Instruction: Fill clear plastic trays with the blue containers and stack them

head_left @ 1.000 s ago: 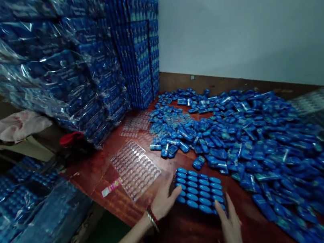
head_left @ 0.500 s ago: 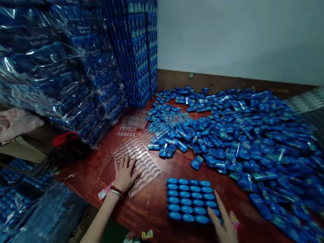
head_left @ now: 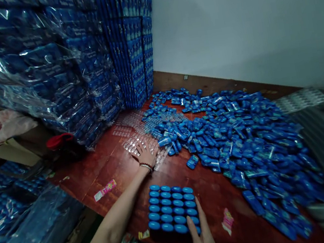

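Observation:
My left hand (head_left: 146,155) lies with its fingers spread on a clear plastic tray with moulded hollows (head_left: 161,158), beside the near left edge of a large heap of small blue packs (head_left: 228,140). Near my body, my right hand (head_left: 201,229) grips the right side of a block of blue oval-topped pieces in rows (head_left: 172,209), thumb on top and fingers along its edge. The underside of the block is hidden.
Film-wrapped blue packs (head_left: 35,71) are stacked high at the left, beside a tall blue stack (head_left: 129,49). A red object (head_left: 59,141), pink wrappers (head_left: 105,190) and more clear trays (head_left: 122,131) lie around. Silvery trays (head_left: 301,99) rest at the right.
My left hand has moved away from me and to the right with the clear tray, up against the heap. My right hand and the blue block have shifted left.

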Motion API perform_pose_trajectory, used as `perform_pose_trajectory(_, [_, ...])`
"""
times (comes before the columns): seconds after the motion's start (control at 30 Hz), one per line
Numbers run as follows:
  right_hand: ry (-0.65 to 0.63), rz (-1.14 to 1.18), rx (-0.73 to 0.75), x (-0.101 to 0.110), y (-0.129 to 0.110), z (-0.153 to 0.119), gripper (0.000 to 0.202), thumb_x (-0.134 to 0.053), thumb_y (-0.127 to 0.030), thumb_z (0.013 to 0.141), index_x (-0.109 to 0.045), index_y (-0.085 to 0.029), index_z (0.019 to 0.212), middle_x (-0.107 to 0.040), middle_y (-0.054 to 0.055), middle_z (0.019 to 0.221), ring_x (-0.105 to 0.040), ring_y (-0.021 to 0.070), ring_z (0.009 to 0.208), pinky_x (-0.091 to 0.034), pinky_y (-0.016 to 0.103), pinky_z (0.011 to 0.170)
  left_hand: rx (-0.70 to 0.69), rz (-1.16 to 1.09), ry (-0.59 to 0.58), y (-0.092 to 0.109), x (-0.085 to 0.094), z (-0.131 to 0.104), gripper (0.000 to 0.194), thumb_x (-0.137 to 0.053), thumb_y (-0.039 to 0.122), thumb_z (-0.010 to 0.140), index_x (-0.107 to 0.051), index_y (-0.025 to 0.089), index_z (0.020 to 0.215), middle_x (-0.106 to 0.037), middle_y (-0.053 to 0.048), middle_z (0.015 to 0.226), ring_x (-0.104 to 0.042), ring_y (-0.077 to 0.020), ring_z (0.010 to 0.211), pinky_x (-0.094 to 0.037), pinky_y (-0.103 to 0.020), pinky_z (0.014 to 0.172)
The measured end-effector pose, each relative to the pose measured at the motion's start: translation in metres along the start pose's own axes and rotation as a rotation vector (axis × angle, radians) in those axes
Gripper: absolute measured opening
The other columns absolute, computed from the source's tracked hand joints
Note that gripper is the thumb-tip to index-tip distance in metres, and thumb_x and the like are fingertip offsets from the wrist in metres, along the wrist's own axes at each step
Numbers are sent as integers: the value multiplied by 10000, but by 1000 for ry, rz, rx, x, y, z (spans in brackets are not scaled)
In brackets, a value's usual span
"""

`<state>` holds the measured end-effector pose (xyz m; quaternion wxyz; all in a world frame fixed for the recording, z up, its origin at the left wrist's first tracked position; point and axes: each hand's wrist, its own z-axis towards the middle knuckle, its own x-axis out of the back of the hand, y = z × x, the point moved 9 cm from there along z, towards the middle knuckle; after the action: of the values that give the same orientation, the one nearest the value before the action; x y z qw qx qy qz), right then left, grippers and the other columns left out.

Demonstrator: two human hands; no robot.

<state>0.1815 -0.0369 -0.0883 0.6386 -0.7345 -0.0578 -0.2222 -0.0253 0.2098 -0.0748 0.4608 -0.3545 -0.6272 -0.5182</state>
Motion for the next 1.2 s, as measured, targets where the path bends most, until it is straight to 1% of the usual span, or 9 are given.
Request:
perform_pose_trajectory(0.1, [-35, -25, 77, -21, -15, 0, 566, -415, -404, 905, -259, -270, 1432, -337, 66, 1465, -326, 234, 1334, -346, 415, 1064, -51, -134, -47, 1, 7, 11, 573, -372, 495, 885, -380, 209, 1381, -256, -184, 1480, -110, -424, 1372, -106, -742, 971])
perform_pose_trajectory(0.2, [-102, -58, 165, -49, -36, 9, 537, -397, -350, 918, -253, -267, 1429, -366, 77, 1445, -354, 214, 1320, -363, 402, 1054, -212, -278, -24, -13, 32, 2, 581, -379, 527, 881, -435, 173, 1339, -301, -201, 1456, -185, -426, 1354, -214, -704, 966])
perform_pose_trajectory(0.43, [-280, -82, 399, -145, -111, 58, 557, -410, -284, 905, -244, -216, 1432, -398, 96, 1417, -365, 196, 1308, -349, 390, 1063, -361, -376, 0, -94, 100, -78, 555, -378, 504, 897, -396, 192, 1356, -481, -115, 1359, -455, -221, 1251, -372, -408, 1043])
perform_pose_trajectory(0.53, [-390, -76, 432, -192, -141, 84, 506, -369, -331, 931, -286, -200, 1413, -428, 86, 1397, -400, 176, 1278, -371, 354, 1037, -281, -230, 126, -127, 111, -109, 562, -368, 514, 898, -367, 223, 1378, -453, -128, 1381, -422, -269, 1273, -347, -502, 1033])
perform_pose_trajectory(0.6, [-391, -75, 470, -204, -157, 103, 431, -308, -330, 953, -392, -183, 1350, -507, 87, 1320, -455, 159, 1217, -385, 331, 1011, -178, -44, 204, -145, 110, -121, 579, -385, 524, 886, -340, 254, 1396, -354, -137, 1446, -305, -336, 1335, -244, -625, 1028])
perform_pose_trajectory(0.7, [-289, -155, 567, -188, -169, 128, 362, -290, -274, 954, -544, -173, 1192, -589, 91, 1183, -491, 167, 1140, -374, 348, 1000, -106, 167, 254, -158, 105, -126, 590, -411, 518, 875, -330, 266, 1403, -260, -134, 1490, -200, -378, 1366, -129, -694, 1013])
perform_pose_trajectory(0.83, [-250, -497, 654, -153, -149, 137, 337, -434, -289, 900, -553, -163, 1189, -548, 130, 1234, -419, 258, 1212, -299, 490, 1029, -83, 230, 336, -160, 108, -110, 523, -376, 420, 909, -329, 263, 1405, -308, -129, 1471, -251, -348, 1350, -182, -645, 1034])
perform_pose_trajectory(0.97, [-347, -739, 699, -132, -113, 119, 433, -464, -295, 889, -454, -185, 1308, -452, 134, 1367, -345, 302, 1290, -287, 576, 1010, 31, 228, 406, -160, 113, -82, 504, -355, 387, 920, -332, 249, 1404, -337, -145, 1454, -284, -365, 1323, -209, -670, 999])
perform_pose_trajectory(1.2, [-249, -801, 733, -95, -70, 69, 455, -438, -241, 904, -409, -192, 1355, -473, 115, 1359, -416, 232, 1257, -362, 430, 1018, 187, 193, 406, -145, 108, -42, 513, -376, 403, 912, -365, 212, 1387, -327, -165, 1453, -234, -411, 1323, -196, -728, 953])
